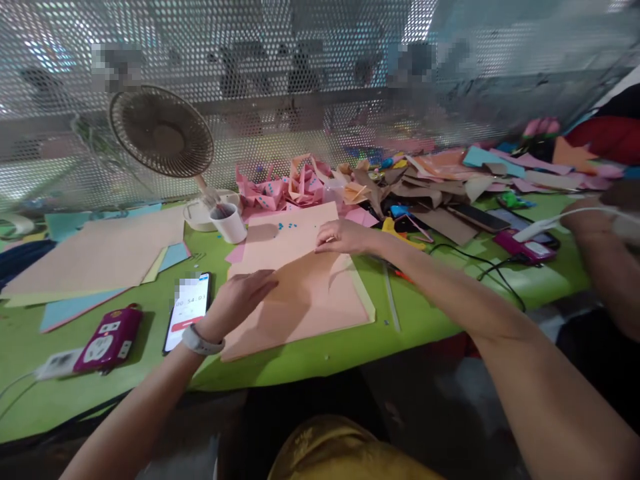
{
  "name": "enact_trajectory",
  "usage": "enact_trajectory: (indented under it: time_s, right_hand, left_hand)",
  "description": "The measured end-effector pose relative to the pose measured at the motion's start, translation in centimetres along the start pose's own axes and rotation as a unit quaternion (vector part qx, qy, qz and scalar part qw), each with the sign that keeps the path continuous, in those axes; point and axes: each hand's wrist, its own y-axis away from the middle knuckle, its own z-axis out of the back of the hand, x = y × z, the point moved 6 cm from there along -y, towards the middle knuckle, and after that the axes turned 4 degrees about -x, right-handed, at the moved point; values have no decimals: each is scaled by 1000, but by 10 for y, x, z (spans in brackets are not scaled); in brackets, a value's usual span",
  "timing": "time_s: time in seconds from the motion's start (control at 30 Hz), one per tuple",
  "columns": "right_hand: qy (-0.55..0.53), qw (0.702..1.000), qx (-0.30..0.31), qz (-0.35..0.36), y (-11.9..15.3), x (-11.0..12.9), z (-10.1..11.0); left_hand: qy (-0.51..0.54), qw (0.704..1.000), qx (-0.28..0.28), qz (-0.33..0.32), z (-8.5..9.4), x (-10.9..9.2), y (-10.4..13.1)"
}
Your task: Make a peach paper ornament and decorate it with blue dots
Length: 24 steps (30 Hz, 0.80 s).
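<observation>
A peach paper sheet (pixel 300 307) lies on the green table in front of me, its far edge lifted. My right hand (pixel 343 238) pinches that raised edge between thumb and fingers. At the edge's left end is my left hand (pixel 245 297), fingers stretched out and close together, beside the paper; whether it grips the sheet is unclear. Another peach sheet (pixel 270 235) lies behind, with small blue dots (pixel 289 226) on it. A yellowish sheet (pixel 367 303) shows under the right side of the front paper.
A phone (pixel 189 308) and a purple power strip (pixel 110 339) are on the left. Behind stand a fan (pixel 163 132) and a white cup (pixel 230 225). Paper scraps (pixel 425 183) line the back. A ruler (pixel 391 298) lies right; another person's arm (pixel 607 267) is at far right.
</observation>
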Motion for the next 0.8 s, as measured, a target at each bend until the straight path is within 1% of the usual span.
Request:
enact_trajectory:
  time_s: [0.03, 0.07, 0.17, 0.23, 0.3, 0.4, 0.43, 0.5, 0.53, 0.57, 0.6, 0.63, 0.7, 0.73, 0.8]
  right_hand:
    - [-19, 1000, 15, -9, 2, 4, 0]
    - [-38, 999, 30, -18, 4, 7, 1]
    - [-76, 995, 55, -41, 11, 10, 6]
    - [-79, 993, 59, -59, 19, 4, 13]
    - [-68, 993, 53, -83, 32, -6, 23]
    - [-33, 991, 21, -130, 55, -24, 42]
    - [-17, 988, -6, -152, 62, -28, 48]
    - [20, 980, -87, -179, 70, -29, 59]
    - [42, 976, -132, -170, 71, -22, 62]
    - [66, 973, -171, -144, 70, -12, 62]
    - [93, 972, -194, -98, 65, 3, 57]
    - [120, 971, -202, -41, 60, 21, 49]
    - [173, 970, -165, 45, 45, 55, 21]
    - [197, 967, -144, 77, 38, 70, 7]
    - [244, 956, -109, 117, 27, 93, -20]
  left_hand:
    - [-3, 999, 39, 21, 4, 0, -2]
    - [-1, 997, 61, 38, 9, 0, -3]
    - [36, 993, 101, 49, 25, -2, -7]
    - [51, 990, 121, 46, 33, -2, -7]
    - [50, 989, 133, 47, 38, 3, -6]
    - [39, 987, 146, 48, 44, 9, -1]
    - [34, 987, 150, 49, 45, 10, 0]
    - [21, 987, 153, 49, 49, 9, 0]
    - [13, 987, 152, 47, 50, 7, 0]
    - [4, 988, 148, 43, 52, 3, -2]
    - [-7, 989, 145, 36, 53, -2, -3]
    - [-21, 990, 140, 27, 53, -8, -5]
    - [-56, 990, 130, 8, 51, -21, -9]
    - [-78, 990, 120, -2, 50, -28, -11]
    - [-124, 987, 99, -22, 46, -40, -12]
